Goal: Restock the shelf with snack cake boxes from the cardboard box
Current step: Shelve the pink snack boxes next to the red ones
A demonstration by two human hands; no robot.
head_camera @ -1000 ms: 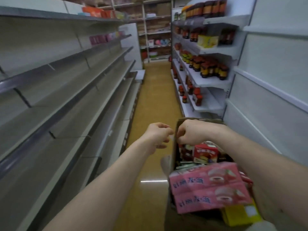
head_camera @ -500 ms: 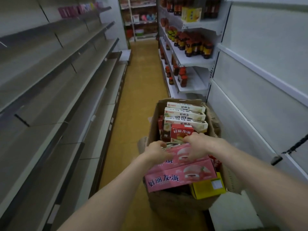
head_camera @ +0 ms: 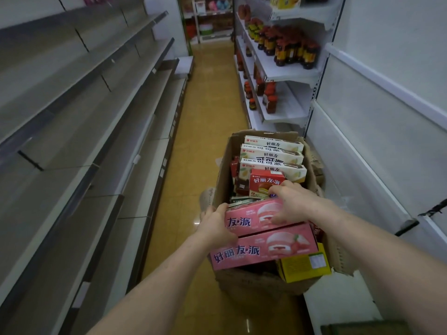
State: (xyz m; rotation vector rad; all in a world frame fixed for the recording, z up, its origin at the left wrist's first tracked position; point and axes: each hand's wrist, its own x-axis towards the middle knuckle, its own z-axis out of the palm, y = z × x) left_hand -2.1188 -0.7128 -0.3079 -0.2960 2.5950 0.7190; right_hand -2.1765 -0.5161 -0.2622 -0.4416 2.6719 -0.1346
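Head view: both hands on upper pink snack cake box (head_camera: 251, 220) atop open cardboard box (head_camera: 223, 187) on aisle floor. Left hand (head_camera: 215, 224) grips its left end, fingers curled round edge; right hand (head_camera: 294, 203) clamps top, fingers curled over far side. Best lift: level, straight up, clear of second pink box (head_camera: 263, 250) beneath, then swing toward left shelf (head_camera: 116, 131).
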